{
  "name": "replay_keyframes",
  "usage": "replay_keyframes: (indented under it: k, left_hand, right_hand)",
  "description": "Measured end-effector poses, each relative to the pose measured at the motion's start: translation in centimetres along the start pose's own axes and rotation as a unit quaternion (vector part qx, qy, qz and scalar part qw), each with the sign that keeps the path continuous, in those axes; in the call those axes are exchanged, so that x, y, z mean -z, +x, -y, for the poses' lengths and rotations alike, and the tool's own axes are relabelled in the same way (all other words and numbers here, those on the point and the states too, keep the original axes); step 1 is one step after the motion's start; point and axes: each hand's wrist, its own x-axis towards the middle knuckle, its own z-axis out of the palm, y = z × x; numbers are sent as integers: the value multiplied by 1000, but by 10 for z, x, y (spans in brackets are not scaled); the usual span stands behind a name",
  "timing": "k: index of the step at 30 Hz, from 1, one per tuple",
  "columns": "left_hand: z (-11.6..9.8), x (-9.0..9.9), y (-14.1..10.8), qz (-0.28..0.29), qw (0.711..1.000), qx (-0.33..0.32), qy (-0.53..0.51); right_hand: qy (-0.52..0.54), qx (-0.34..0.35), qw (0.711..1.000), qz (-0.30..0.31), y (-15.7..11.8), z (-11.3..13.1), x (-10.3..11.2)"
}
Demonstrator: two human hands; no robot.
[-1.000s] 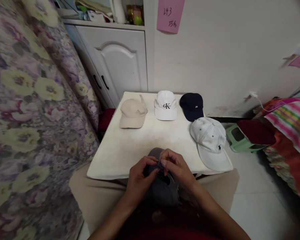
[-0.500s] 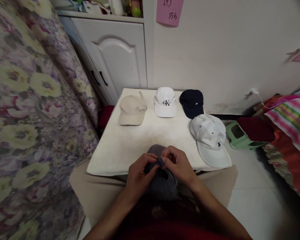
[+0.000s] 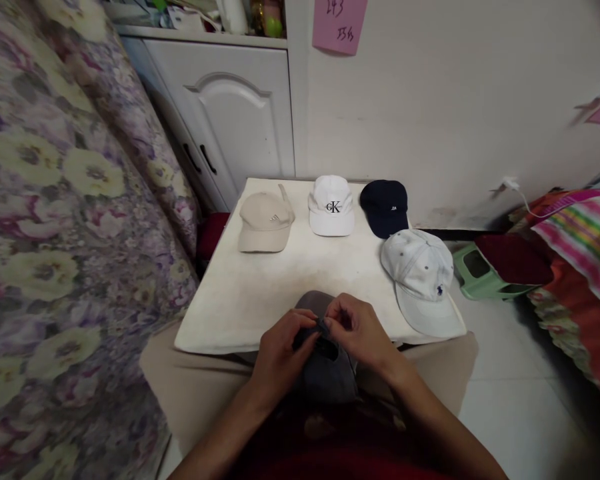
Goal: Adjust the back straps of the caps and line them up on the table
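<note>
A dark grey cap [image 3: 330, 381] lies at the near edge of the table, over my lap, its back opening facing up. My left hand [image 3: 285, 348] pinches the cap's strap from the left, thumb and forefinger closed on it. From the right, my right hand [image 3: 356, 327] grips the other part of the strap between its fingertips. The fingertips of both hands are close together; the small strap parts between them are hard to make out.
On the white-topped table [image 3: 220, 300] rest a beige cap [image 3: 264, 223], a white cap [image 3: 331, 207], a navy cap [image 3: 384, 208] and a pale denim cap [image 3: 423, 280]. A green stool [image 3: 473, 273] stands right, a floral curtain [image 3: 80, 267] hangs left.
The fingers of my right hand have shifted slightly at the strap. The view has moved a little; the caps on the table lie as before.
</note>
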Motion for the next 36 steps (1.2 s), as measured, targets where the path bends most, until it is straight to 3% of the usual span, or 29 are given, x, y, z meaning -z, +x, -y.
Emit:
replay_keyframes:
  k: [10,15,20,27,36]
  left_hand:
    - [2,-1,2,39,998,-30,49]
    - [0,0,2,44,998,-20,33]
    - [-2,1,2,41,999,15,0]
    - [-3,0,3,29,998,38,-28]
    - [-3,2,2,39,998,48,-9]
  right_hand:
    - [-54,60,997,3,-2,6,4]
    - [-16,30,999,37,0,2,7]
    - [87,-22,993,78,1,-8,6]
    - [159,-35,984,68,2,-13,4]
    - [79,38,992,88,3,-3,13]
